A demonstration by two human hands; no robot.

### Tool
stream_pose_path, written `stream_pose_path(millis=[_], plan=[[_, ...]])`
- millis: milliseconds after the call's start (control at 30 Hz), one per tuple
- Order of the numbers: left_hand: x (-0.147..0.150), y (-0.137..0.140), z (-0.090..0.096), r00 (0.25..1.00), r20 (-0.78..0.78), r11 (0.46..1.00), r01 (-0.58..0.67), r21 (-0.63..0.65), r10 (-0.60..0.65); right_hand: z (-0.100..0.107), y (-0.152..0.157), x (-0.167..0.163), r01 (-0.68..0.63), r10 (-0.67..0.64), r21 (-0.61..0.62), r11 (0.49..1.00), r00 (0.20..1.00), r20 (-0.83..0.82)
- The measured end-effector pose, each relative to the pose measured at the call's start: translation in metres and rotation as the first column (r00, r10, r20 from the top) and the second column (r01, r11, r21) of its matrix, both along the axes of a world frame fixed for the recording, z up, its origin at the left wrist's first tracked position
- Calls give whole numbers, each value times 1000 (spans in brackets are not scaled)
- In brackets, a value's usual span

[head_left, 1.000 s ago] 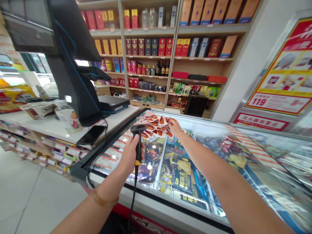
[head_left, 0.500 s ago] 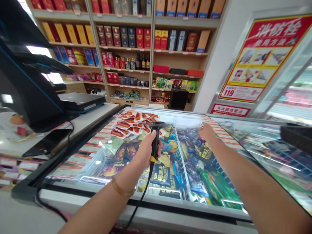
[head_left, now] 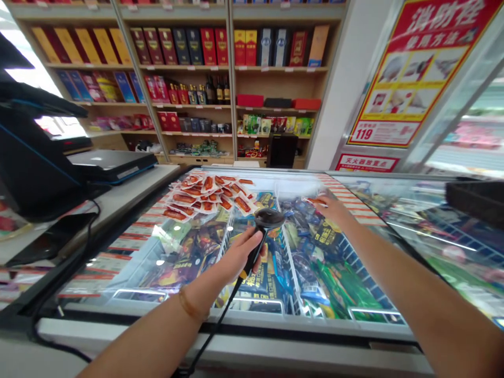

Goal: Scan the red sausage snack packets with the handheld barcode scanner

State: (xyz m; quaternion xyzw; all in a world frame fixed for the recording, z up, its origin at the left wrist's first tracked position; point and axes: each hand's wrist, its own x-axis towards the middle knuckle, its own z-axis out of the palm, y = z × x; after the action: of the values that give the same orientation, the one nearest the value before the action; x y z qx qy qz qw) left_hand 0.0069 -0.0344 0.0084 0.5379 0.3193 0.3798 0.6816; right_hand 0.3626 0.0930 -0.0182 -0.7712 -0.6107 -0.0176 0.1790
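Sausage packets lie heaped on the freezer's glass top; the right hand pinches a single packet apart from them, the left hand wraps a scanner. Scanning seems underway, calling next for lining packet up with scanner.

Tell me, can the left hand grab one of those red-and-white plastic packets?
Probably not as things stand: the left hand is wrapped around the black handheld scanner. Nothing covers the pile of red-and-white plastic packets on the clear glass top, though.

Red poster near stocked shelves
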Motion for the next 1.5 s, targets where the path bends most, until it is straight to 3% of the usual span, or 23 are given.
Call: stream_pose_path(millis=[133, 267, 467, 567, 700, 767, 1000, 1267, 1500], plan=[[1, -5, -2, 998, -21, 998, 55, 39, -54, 3, -26, -23, -92, 90, -17, 996, 992, -91], [2, -10, -2, 999, -20, 997, 49, 68, -47, -5, -49, -48, -234, 237, 71, 970, 971, -38], [-1, -11, -2, 1000, 11, 986, -15, 166, 14, -5, -74, -76, -126, 103, 296, 947, 990, 94], [-6, -8, 0, 998, 51, 977, -50, 207, 40, 2, -79, -82, -196, 195, 455, 869, 980, 50], [-12, -8, 4, 996, 71, 970, -64, 235, 48, 10, -82, -86, -323, 411, 638, 699, 912, 11], [-12, -9, 4, 997, 69, 967, -54, 247, 38, 14, -85, -89, -356, 459, 693, 627, 888, 41], [-7, -14, 1, 999, 35, 972, -10, 234, 2, 26, -95, -101, -352, 467, 785, 510, 879, 90], [-6, -15, -2, 999, 32, 974, -8, 226, 1, 24, -94, -104, -372, 480, 775, 511, 872, 103], [-5, -16, -1, 999, 28, 977, -23, 214, 17, 27, -99, -108, -347, 470, 686, 640, 883, 7]])
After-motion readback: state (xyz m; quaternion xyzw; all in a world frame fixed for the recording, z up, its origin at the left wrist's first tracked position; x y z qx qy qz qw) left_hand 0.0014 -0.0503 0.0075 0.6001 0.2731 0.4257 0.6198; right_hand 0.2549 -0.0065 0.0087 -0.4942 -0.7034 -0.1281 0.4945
